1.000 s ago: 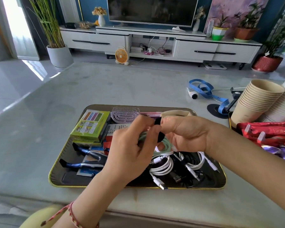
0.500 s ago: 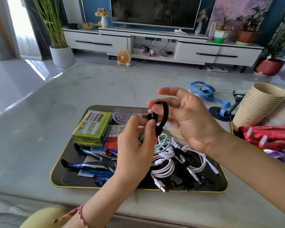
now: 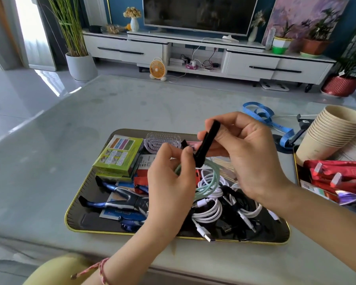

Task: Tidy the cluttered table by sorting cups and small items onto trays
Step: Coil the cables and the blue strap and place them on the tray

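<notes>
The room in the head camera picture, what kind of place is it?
Most likely a home living room. A big dark flat-screen television stands on a long white cabinet with drawers, potted green plants sit beside it, and a pale stone-look table fills the front.

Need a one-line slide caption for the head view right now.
Left hand and right hand pinch a black strap above a tray of cables.
</notes>
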{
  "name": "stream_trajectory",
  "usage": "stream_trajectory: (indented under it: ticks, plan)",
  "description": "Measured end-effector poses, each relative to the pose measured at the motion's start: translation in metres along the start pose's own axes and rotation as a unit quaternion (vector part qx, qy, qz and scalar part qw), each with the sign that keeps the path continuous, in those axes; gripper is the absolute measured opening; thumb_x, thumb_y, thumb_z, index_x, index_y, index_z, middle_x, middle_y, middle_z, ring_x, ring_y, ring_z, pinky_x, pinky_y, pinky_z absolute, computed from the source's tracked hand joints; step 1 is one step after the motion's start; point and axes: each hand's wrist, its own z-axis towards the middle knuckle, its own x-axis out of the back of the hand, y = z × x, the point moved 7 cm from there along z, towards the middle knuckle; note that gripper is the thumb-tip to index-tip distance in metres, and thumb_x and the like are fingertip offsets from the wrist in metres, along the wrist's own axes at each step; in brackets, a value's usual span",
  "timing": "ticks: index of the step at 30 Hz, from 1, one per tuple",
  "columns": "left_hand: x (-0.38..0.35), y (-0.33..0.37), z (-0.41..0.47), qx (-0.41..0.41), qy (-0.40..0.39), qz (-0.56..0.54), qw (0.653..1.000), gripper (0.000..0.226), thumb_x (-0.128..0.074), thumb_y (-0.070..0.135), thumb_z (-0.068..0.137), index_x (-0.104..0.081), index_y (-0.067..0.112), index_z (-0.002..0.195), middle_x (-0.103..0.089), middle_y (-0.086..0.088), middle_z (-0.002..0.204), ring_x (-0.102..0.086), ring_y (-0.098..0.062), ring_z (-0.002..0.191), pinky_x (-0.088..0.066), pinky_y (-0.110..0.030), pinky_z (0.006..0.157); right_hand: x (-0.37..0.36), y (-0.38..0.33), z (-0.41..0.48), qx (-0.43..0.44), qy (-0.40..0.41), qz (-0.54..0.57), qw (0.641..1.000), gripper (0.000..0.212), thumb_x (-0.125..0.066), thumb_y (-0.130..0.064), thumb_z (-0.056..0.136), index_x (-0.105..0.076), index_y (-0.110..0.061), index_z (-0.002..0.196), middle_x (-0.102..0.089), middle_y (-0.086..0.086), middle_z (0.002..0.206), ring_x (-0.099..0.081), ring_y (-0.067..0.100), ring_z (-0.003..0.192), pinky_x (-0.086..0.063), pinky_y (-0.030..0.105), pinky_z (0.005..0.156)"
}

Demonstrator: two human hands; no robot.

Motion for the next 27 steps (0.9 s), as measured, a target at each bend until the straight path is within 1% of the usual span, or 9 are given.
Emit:
stream_trajectory:
  ticks: [3,6,9,14,17,19,22,23,27]
  plan:
    - [-0.006,0.001,-0.006,-0.008,-0.022,0.036,0.999,0.029,-0.054,0.015,0.091,-0.042,0.016,0.065,-0.042,0.009,0.042,-0.029,-0.006,0.038,-0.020,-0.013,0.040,0.010,0.025,0.009,-0.071,0.014,-0.074,0.995,0.006,-0.056,-0.010,0.090,-0.062,-0.012,0.091,-0.067,0.003,0.059,-0.066,0.014,0.054,-0.051,0.023,0.054]
    - [-0.006,-0.011,-0.003,0.036,-0.036,0.054,0.997,0.029,-0.054,0.018,0.091,-0.044,0.014,0.065,-0.042,0.010,0.040,-0.032,-0.007,0.037,-0.022,-0.012,0.039,0.009,0.020,0.017,0.031,-0.054,-0.271,0.960,0.010,-0.057,-0.006,0.090,-0.064,-0.013,0.092,-0.065,0.002,0.068,-0.064,0.012,0.054,-0.050,0.021,0.051]
    - [0.002,-0.027,0.002,0.116,-0.031,0.053,0.991,0.027,-0.053,0.024,0.091,-0.048,0.014,0.067,-0.041,0.011,0.043,-0.033,-0.004,0.040,-0.029,-0.017,0.046,-0.005,0.002,0.012,0.244,-0.143,-0.492,0.823,0.017,-0.062,0.000,0.081,-0.067,-0.012,0.092,-0.058,0.000,0.091,-0.054,0.007,0.062,-0.051,0.025,0.058]
    - [0.007,-0.041,0.009,0.184,-0.031,0.023,0.982,0.028,-0.053,0.026,0.091,-0.046,0.016,0.066,-0.039,0.002,0.050,-0.033,-0.013,0.047,-0.029,-0.030,0.050,-0.026,0.006,-0.014,0.441,-0.220,-0.629,0.601,0.016,-0.053,-0.008,0.086,-0.066,-0.004,0.094,-0.060,0.013,0.097,-0.058,0.022,0.070,-0.052,0.035,0.059]
    - [0.005,-0.043,0.009,0.183,-0.035,0.028,0.982,0.030,-0.054,0.028,0.091,-0.048,0.016,0.064,-0.043,0.004,0.050,-0.036,-0.011,0.047,-0.031,-0.028,0.049,-0.032,0.008,-0.021,0.507,-0.218,-0.636,0.540,0.020,-0.051,-0.013,0.093,-0.069,-0.003,0.093,-0.065,0.015,0.092,-0.060,0.026,0.070,-0.050,0.035,0.064]
    - [0.005,-0.044,0.007,0.179,-0.037,0.044,0.982,0.029,-0.054,0.030,0.091,-0.049,0.015,0.066,-0.042,0.005,0.049,-0.036,-0.011,0.047,-0.030,-0.026,0.049,-0.033,0.010,-0.020,0.474,-0.250,-0.594,0.600,0.020,-0.053,-0.014,0.093,-0.068,-0.002,0.096,-0.067,0.013,0.090,-0.064,0.026,0.075,-0.053,0.038,0.068]
    - [0.004,-0.043,0.006,0.169,-0.037,0.057,0.983,0.028,-0.053,0.029,0.091,-0.050,0.013,0.069,-0.042,0.004,0.050,-0.035,-0.012,0.048,-0.031,-0.025,0.051,-0.019,-0.004,-0.001,0.326,-0.209,-0.453,0.803,0.030,-0.047,-0.023,0.094,-0.064,-0.002,0.108,-0.065,0.008,0.099,-0.062,0.015,0.089,-0.051,0.031,0.080]
    - [0.004,-0.043,0.006,0.168,-0.034,0.056,0.984,0.027,-0.052,0.029,0.092,-0.050,0.013,0.069,-0.042,0.003,0.051,-0.035,-0.012,0.048,-0.031,-0.026,0.051,-0.015,-0.008,0.004,0.288,-0.177,-0.434,0.835,0.037,-0.042,-0.031,0.096,-0.065,-0.005,0.109,-0.063,0.006,0.099,-0.060,0.013,0.090,-0.050,0.027,0.080]
    - [0.005,-0.039,0.007,0.146,-0.016,0.048,0.988,0.029,-0.052,0.029,0.092,-0.047,0.013,0.069,-0.042,0.000,0.054,-0.036,-0.014,0.049,-0.032,-0.028,0.051,-0.013,-0.012,-0.002,0.235,-0.163,-0.387,0.876,0.039,-0.041,-0.038,0.092,-0.067,-0.011,0.102,-0.066,-0.004,0.087,-0.064,0.008,0.079,-0.053,0.026,0.070]
